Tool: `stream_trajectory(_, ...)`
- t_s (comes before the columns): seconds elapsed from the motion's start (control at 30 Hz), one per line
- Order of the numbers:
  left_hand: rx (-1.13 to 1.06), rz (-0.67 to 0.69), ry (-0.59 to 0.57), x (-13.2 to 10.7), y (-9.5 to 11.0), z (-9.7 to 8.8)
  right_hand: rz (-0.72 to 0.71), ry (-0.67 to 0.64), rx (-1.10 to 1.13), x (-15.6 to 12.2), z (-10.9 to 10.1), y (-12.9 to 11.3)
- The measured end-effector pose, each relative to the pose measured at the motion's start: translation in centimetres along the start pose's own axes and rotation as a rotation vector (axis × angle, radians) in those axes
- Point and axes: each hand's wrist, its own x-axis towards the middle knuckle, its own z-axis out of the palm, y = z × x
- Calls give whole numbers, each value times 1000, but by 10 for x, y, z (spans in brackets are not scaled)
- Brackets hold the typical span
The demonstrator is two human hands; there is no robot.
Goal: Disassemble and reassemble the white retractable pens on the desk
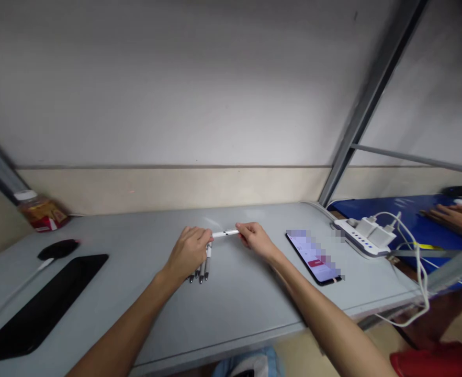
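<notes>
A white pen [223,233] with dark marks stretches level between my two hands, above the grey table. My left hand [189,250] is closed round its left end. The fingertips of my right hand [254,239] pinch the right end. Beneath and beside my left hand lie several similar pens [206,269], side by side, their grey tips pointing toward me. My left hand covers their upper parts, so I cannot tell whether it touches them.
Right of my hands lies a lit phone [315,259], near a white power strip [362,238] with plugs and cables. At left are a black flat case [46,303], a dark round object [58,250] and a jar [42,212]. Another person's hand [456,219] rests on the blue table.
</notes>
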Motion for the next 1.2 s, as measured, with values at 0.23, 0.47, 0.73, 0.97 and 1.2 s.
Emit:
stream_trajectory(0.23,-96,38,-59,1,10,-4,37,126,547,3,-8,-5)
stream_trajectory(0.47,-103,-75,-90,-2,-1,-1,61,199,952,6,-30,-9)
stream_trajectory(0.73,-94,-138,-177,-8,-6,11,7,206,938,2,-37,-14)
stream_trajectory(0.97,-107,-156,-187,-7,0,10,9,176,919,4,-37,-13)
stream_trajectory(1.2,-134,-144,-206,-8,1,7,19,198,895,3,-36,-13)
